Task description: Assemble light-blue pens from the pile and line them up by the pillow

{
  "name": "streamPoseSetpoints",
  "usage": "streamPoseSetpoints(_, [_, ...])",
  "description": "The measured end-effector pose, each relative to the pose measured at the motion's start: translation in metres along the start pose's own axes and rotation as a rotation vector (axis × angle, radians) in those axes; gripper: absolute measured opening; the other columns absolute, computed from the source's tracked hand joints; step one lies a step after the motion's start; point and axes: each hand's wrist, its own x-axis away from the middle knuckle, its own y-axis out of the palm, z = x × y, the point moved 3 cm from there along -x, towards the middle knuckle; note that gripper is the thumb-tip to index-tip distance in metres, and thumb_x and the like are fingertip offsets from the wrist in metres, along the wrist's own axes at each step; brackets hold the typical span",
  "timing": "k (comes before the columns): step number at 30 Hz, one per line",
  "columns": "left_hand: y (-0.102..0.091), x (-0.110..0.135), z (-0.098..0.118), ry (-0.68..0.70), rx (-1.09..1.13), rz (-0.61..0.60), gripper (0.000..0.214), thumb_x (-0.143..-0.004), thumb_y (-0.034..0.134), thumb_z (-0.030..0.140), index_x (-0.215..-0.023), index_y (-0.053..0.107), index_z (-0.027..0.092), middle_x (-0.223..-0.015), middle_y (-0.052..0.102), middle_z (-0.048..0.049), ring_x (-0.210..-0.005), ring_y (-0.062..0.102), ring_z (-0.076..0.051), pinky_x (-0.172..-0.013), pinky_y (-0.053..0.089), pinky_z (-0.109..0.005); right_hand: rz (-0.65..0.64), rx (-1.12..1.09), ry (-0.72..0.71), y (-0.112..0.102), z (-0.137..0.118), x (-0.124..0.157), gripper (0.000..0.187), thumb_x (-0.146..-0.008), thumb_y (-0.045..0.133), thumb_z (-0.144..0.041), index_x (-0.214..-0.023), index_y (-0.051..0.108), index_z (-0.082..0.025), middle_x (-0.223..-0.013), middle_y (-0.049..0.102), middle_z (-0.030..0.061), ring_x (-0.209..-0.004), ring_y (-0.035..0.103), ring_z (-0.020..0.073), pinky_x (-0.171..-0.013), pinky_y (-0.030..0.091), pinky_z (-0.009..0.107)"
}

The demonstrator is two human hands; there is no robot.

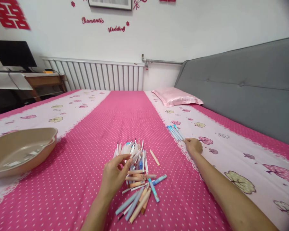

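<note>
My right hand [194, 147] reaches out to a row of slim pale pens with blue tips [175, 132], lying side by side on the bedsheet. Its fingers are closed at the near end of the rightmost pen. Over the left side of a loose pile of pens [137, 171] is my left hand [117, 170], thumb and forefinger pinched together. What lies between those fingertips blends into the pile. Peach, white, grey and blue pens point every way there. A blue pen [153, 190] and a peach pen [140, 205] lie at the near edge; another peach pen [154, 157] rests apart, to the right.
A beige plastic basin [53, 141] stands on the bed at the left. A pink pillow [175, 96] lies by the grey headboard [245, 77]. Behind the bed are a white radiator [98, 75] and a desk [47, 80] with a monitor [13, 54].
</note>
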Motion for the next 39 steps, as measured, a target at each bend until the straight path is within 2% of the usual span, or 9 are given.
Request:
streamPoseSetpoints(22, [0.002,0.002,-0.004,-0.001,-0.040,-0.032,0.033,-0.081,0.051,0.045,-0.094,0.068,0.020,-0.083,0.071,-0.0044,-0.057,0.059,-0.014,-0.055,0.047,-0.026,-0.013,0.057,-0.123,0.001,-0.007,0.009,0.028,-0.079,0.055,-0.039,-0.098,0.073,-0.028,-0.094,0.070,0.0104,-0.082,0.064,0.0245,-0.065,0.045,0.031])
streamPoseSetpoints(32, [0.002,0.000,-0.003,-0.023,-0.058,-0.049,0.037,-0.081,0.049,0.048,-0.094,0.068,0.018,-0.073,0.068,-0.0036,-0.056,0.058,-0.014,-0.056,0.046,-0.027,-0.031,0.069,-0.153,0.001,-0.008,0.012,0.031,-0.080,0.053,-0.040,-0.100,0.072,-0.027,-0.094,0.070,0.0079,-0.082,0.062,0.0217,-0.066,0.044,0.028])
streamPoseSetpoints(39, [0.003,0.000,-0.005,-0.029,-0.055,-0.055,0.036,-0.081,0.049,0.047,-0.094,0.068,0.019,-0.077,0.069,-0.0032,-0.057,0.058,-0.013,-0.057,0.045,-0.027,-0.028,0.086,-0.147,0.001,-0.009,0.013,0.030,-0.077,0.054,-0.040,-0.094,0.074,-0.025,-0.092,0.070,0.0093,-0.080,0.062,0.0227,-0.065,0.044,0.029])
